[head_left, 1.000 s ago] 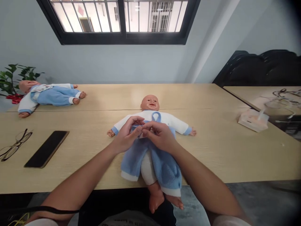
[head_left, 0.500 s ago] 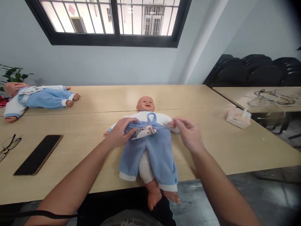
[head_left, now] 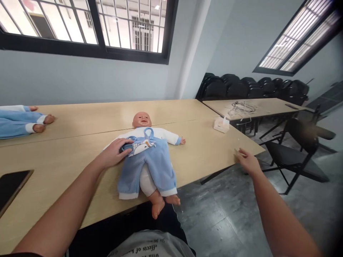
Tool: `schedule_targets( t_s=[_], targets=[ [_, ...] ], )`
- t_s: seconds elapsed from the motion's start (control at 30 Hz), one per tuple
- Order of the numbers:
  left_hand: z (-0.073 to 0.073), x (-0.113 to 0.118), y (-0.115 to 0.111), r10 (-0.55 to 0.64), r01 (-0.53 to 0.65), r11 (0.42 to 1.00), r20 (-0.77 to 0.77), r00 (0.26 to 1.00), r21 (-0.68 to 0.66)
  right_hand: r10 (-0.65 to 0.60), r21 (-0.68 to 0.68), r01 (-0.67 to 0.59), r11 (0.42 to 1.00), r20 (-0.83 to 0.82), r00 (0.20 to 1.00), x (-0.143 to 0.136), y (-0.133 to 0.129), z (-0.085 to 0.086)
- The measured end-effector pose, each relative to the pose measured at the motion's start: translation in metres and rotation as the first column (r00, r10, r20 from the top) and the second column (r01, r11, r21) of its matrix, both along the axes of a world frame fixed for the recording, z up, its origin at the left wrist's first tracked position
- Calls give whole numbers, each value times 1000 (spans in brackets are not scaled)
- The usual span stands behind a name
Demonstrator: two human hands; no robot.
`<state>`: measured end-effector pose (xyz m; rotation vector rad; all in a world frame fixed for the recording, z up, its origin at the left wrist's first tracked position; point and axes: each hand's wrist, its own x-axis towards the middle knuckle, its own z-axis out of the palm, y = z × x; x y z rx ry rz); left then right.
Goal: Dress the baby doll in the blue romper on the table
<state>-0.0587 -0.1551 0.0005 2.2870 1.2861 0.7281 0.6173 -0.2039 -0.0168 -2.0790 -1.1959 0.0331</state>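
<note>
A baby doll (head_left: 142, 119) lies face up on the table, its feet over the front edge. Its top is white with blue cuffs. Light blue overalls (head_left: 160, 153) with white hems and a cartoon-print bib (head_left: 140, 147) lie over its front, and a blue strap loop (head_left: 149, 132) stands up at the chest. One white-clad leg shows between the trouser legs. My left hand (head_left: 114, 152) is closed on the upper left side of the overalls. Off to the right, my right hand (head_left: 248, 160) is at the table's edge, thumb and fingers pinched; what they hold is too small to make out.
A tissue box (head_left: 221, 125) stands near the right end of the table. A phone (head_left: 12, 187) lies at left, and a second doll's blue-clad legs (head_left: 18, 123) show behind it. Cables (head_left: 242, 107) lie on another table. A black folding chair (head_left: 292, 157) stands at right.
My right hand has left the overalls and moved far right to the table's edge. My left hand stays on the overalls. The view has turned right.
</note>
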Motion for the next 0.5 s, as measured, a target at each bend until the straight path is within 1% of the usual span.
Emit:
schedule_targets(
  t_s=[0.07,0.2,0.23,0.27,0.33,0.4,0.43,0.47,0.5],
  targets=[
    [-1,-2,0,-18,18,1000,-7,1000,-4,-9,-62,10,998,26,1000,6,-6,1],
    [-5,-6,3,-29,29,1000,-21,999,-12,-140,-176,162,971,130,982,11,-15,9],
    [-6,-7,3,-29,29,1000,-24,999,-12,-131,-181,161,970,166,977,10,-16,10],
    [-6,-7,3,-31,30,999,-28,999,-13,-90,-175,127,976,201,975,5,-16,11],
    [-4,-8,2,-42,41,999,-35,999,-17,56,-156,-15,988,262,963,-13,-11,14],
    [-2,-7,0,-49,49,999,-30,998,-19,234,-152,-198,968,270,934,-50,-1,18],
    [0,-7,0,-46,46,999,-24,999,-18,327,-155,-295,943,257,910,-76,4,21],
    [0,-6,0,-37,37,999,-19,999,-17,433,-149,-408,901,227,872,-107,8,26],
    [1,-5,0,-24,24,1000,-16,1000,-14,552,-132,-535,834,201,809,-142,12,32]
  ],
)
